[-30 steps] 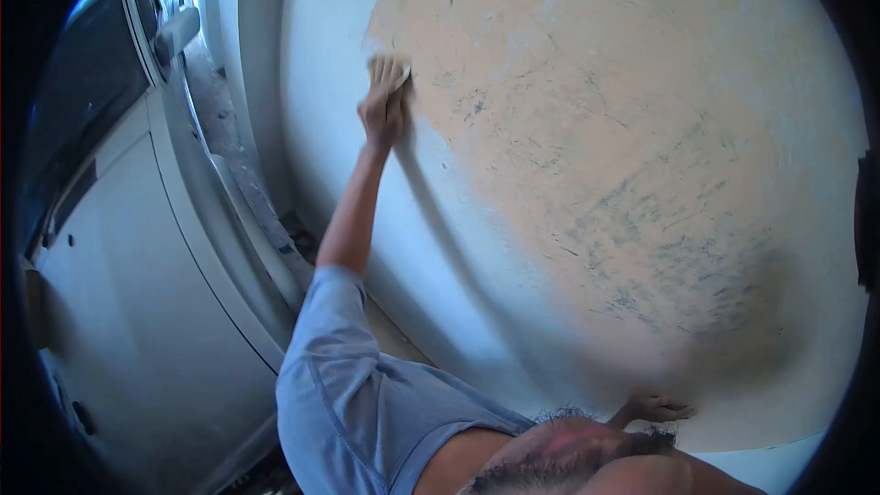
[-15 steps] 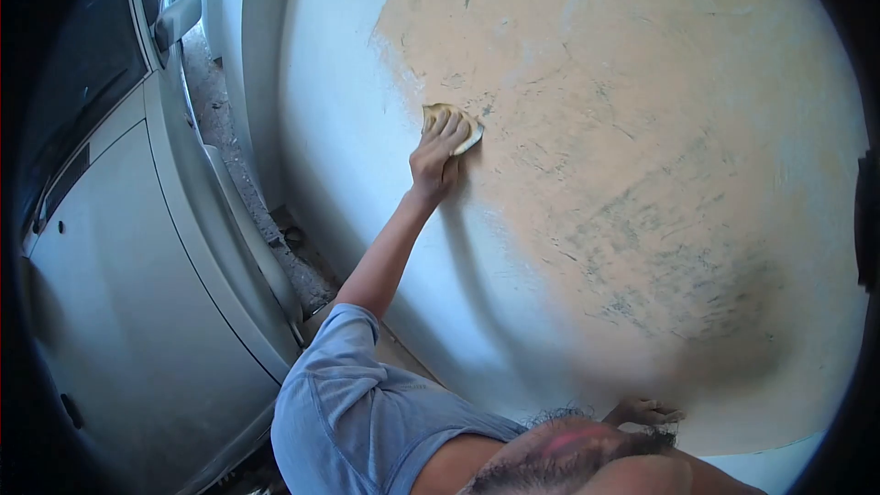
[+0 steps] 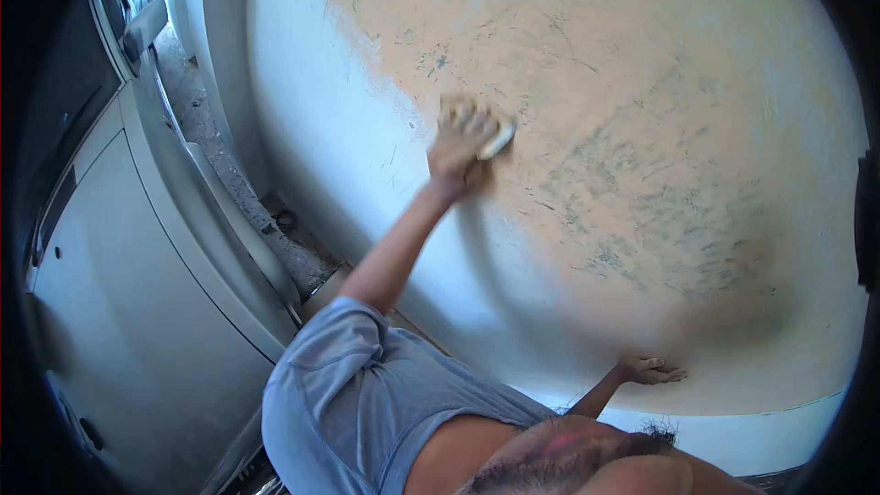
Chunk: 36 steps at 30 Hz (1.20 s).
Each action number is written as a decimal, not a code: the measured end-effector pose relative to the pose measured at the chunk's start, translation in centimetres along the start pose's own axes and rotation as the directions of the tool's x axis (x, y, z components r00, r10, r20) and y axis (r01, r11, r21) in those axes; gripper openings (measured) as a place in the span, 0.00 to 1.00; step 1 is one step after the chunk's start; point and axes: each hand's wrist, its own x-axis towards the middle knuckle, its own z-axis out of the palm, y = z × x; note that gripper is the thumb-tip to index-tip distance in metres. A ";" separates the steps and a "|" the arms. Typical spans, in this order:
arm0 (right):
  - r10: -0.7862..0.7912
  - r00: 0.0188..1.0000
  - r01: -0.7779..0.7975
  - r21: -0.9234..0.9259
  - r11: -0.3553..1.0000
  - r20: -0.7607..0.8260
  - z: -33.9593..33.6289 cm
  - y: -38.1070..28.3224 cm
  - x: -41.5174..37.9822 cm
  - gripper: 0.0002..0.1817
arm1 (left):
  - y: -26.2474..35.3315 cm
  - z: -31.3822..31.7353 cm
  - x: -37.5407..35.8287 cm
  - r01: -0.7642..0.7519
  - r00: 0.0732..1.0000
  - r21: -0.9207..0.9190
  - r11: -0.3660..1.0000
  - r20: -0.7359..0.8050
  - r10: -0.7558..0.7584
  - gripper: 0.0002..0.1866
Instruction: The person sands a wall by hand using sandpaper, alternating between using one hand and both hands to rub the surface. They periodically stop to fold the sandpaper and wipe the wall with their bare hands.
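Observation:
A folded, yellowish piece of sandpaper with a pale edge lies against the wall. My left hand is pressed over it, fingers bent round it, slightly smeared by motion. It is on the tan patch of the wall, close to the patch's left border with the white paint. Dark scratches and scuffs mark much of this patch. Lower right, my right hand shows beyond my chin, with its fingers stretched out, loosely bent and holding nothing. It overlaps the lower part of the wall in this view.
A pale car with its side mirror stands close on the left. Between car and wall runs a narrow strip of rough ground with debris. A wall pillar juts out beside it. My grey-blue sleeve fills the lower middle.
My left hand has slid to the right over the patch with the sandpaper. The view has shifted, and more of my right hand and forearm now shows.

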 end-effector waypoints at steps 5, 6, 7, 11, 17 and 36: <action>0.012 1.000 -0.012 0.013 1.000 0.004 -0.2 3.0 -1.2 0.33 | 3.6 0.4 12.9 -0.170 0.977 -0.137 0.976 -0.151 0.149 0.17; 0.018 1.000 -0.018 0.010 1.000 0.019 -0.1 2.1 -0.9 0.33 | 4.9 0.6 16.6 -0.217 0.968 -0.233 0.948 -0.178 0.177 0.19; 0.031 0.999 -0.031 0.012 0.999 0.033 0.0 1.5 -0.8 0.33 | 6.3 0.6 19.4 -0.194 0.978 -0.264 0.945 -0.124 0.166 0.21; 0.089 0.993 -0.091 0.025 0.995 0.083 -1.0 1.0 -0.7 0.33 | 8.9 1.3 13.1 -0.072 0.996 -0.235 0.969 -0.071 0.057 0.20; 0.009 0.975 -0.020 0.046 0.999 0.223 -2.3 3.4 -1.8 0.30 | 10.5 3.0 0.2 -0.041 0.998 -0.123 0.992 0.032 0.045 0.15; -0.221 0.956 0.195 0.142 0.970 0.195 -3.3 8.3 -4.3 0.24 | 23.6 6.0 10.2 -0.038 0.990 -0.078 0.996 -0.138 0.027 0.13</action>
